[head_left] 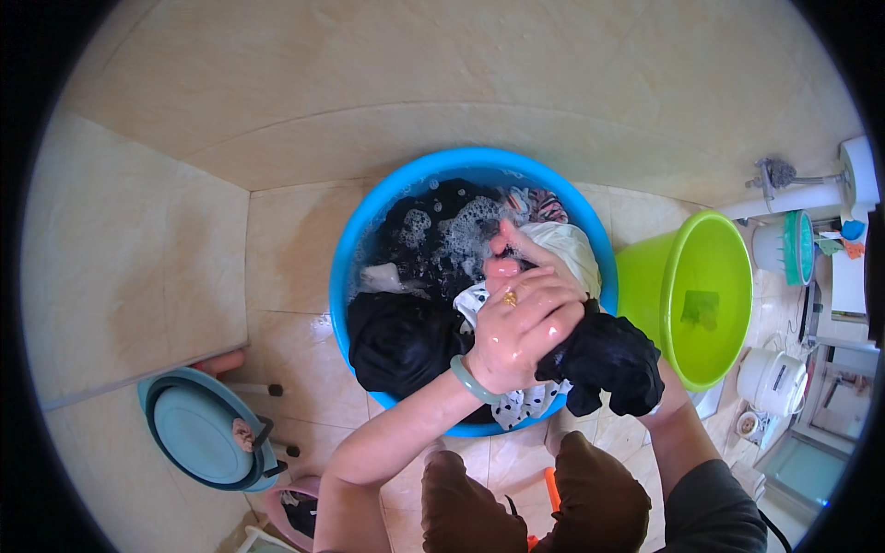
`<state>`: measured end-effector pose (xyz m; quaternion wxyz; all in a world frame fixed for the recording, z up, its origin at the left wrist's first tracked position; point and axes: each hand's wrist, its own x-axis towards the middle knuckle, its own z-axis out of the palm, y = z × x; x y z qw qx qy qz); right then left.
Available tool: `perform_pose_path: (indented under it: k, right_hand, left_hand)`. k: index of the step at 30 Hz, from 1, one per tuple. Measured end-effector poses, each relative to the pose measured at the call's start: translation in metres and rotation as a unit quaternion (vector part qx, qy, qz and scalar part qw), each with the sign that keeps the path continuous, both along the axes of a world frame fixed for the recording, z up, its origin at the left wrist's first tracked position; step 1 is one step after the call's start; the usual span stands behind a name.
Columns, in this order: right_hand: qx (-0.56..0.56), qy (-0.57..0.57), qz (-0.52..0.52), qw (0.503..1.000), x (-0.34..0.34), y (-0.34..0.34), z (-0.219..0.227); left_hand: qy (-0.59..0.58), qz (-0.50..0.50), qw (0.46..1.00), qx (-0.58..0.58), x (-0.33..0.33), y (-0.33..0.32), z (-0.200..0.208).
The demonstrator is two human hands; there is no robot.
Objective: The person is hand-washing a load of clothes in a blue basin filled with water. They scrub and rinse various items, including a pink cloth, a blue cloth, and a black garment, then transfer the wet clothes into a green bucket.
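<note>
My left hand point(530, 323), wet, with a gold ring and a pale green bangle, is closed over bunched black cloth point(613, 359), pressing against my right hand. Only part of my right hand point(509, 253) shows beyond the left, its fingers bent; the black cloth covers its wrist and hides most of its grip. Both hands are above a round blue tub point(350, 230) of sudsy water point(470, 230). In the tub lie a black garment point(401, 341), a white cloth point(567, 249), a black-dotted white cloth point(525, 405) and a striped cloth point(544, 205).
Right of the tub stands a lime-green bucket point(636, 286). A teal folding basin point(198, 433) leans at the left wall, above a pink basin point(300, 507). A tap point(770, 175) and a white appliance point(774, 382) are at far right. My knees point(590, 498) are close below the tub.
</note>
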<state>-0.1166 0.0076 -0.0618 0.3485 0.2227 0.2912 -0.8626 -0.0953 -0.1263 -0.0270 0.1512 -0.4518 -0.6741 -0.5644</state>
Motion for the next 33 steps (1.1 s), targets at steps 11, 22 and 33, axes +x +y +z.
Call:
perform_pose_path:
  k: [11, 22, 33]
  right_hand:
    - [0.080, 0.121, 0.102, 0.984, 0.013, 0.000, 0.021]
    - [-0.007, 0.096, -0.030, 0.995, 0.021, 0.041, -0.124]
    - [0.575, 0.391, -0.070, 0.715, 0.106, 0.043, 0.082]
  left_hand:
    - [0.151, -0.041, 0.983, -0.095, 0.010, 0.010, 0.006]
    - [-0.067, -0.130, 0.988, -0.049, -0.008, 0.029, -0.023]
    - [-0.739, 0.125, 0.625, 0.218, 0.014, -0.016, 0.028]
